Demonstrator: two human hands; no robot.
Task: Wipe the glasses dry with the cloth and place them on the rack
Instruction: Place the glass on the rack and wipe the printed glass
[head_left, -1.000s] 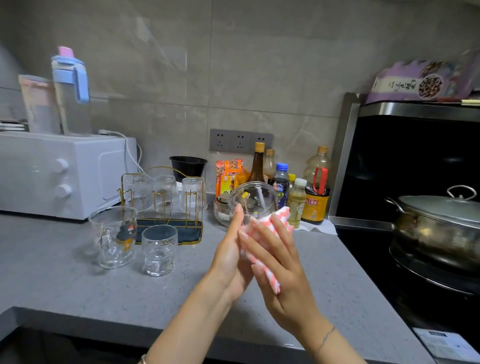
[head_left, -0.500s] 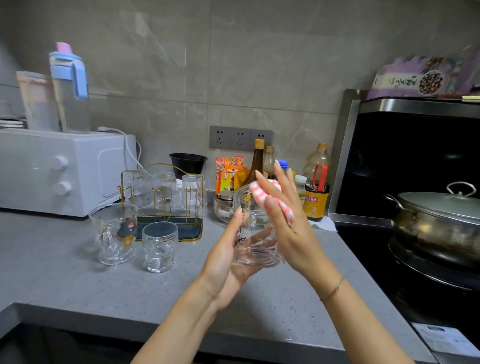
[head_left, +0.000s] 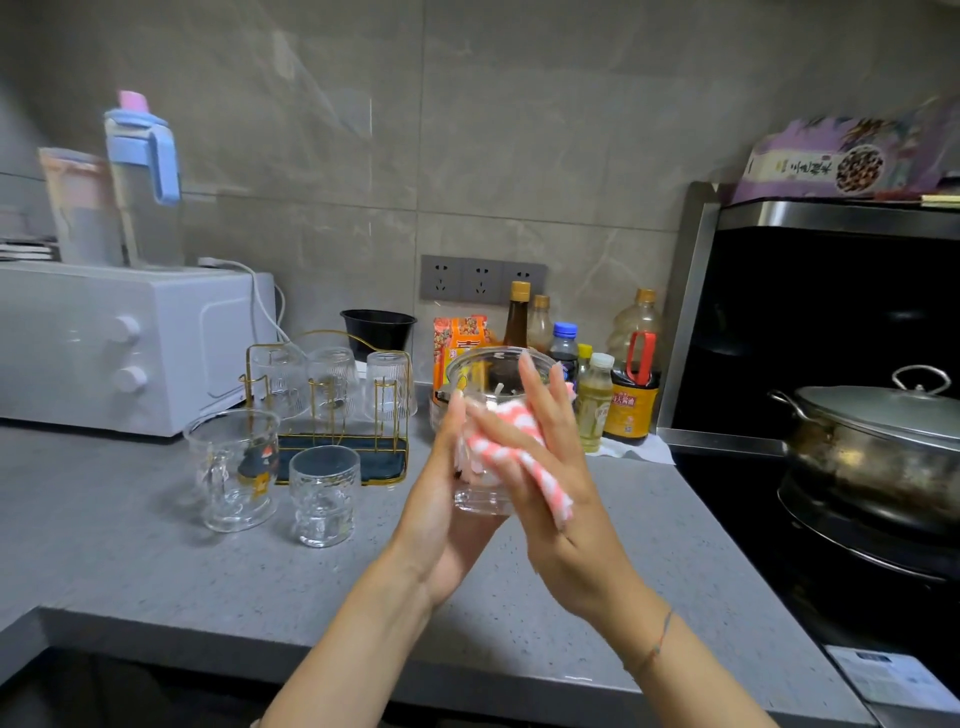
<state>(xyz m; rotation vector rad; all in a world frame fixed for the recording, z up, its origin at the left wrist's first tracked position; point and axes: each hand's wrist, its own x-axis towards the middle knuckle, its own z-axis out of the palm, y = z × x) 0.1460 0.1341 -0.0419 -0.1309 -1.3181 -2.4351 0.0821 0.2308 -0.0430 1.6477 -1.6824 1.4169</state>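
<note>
I hold a clear wide glass (head_left: 483, 499) upright above the grey counter. My left hand (head_left: 441, 519) cups it from the left and below. With fingers straight up to the rim and thumb hidden, my right hand (head_left: 571, 551) holds a pink-and-white cloth (head_left: 501, 447) against the glass's side. The gold wire rack (head_left: 379, 465) stands to the left with three ribbed glasses (head_left: 332, 374) upside down on it. In front of it stand a clear mug with a picture (head_left: 234, 467) and a short glass (head_left: 324, 493).
A white microwave (head_left: 104, 343) sits at the back left with a jug on top. A black bowl (head_left: 378, 327) and several sauce bottles (head_left: 628, 395) line the wall. A lidded steel pot (head_left: 872, 441) stands on the black stove at right. The counter's front edge (head_left: 467, 670) runs below my arms.
My right hand slid the cloth up toward the glass's rim, then back down onto its side. The left hand kept holding the glass, which now stands more upright.
</note>
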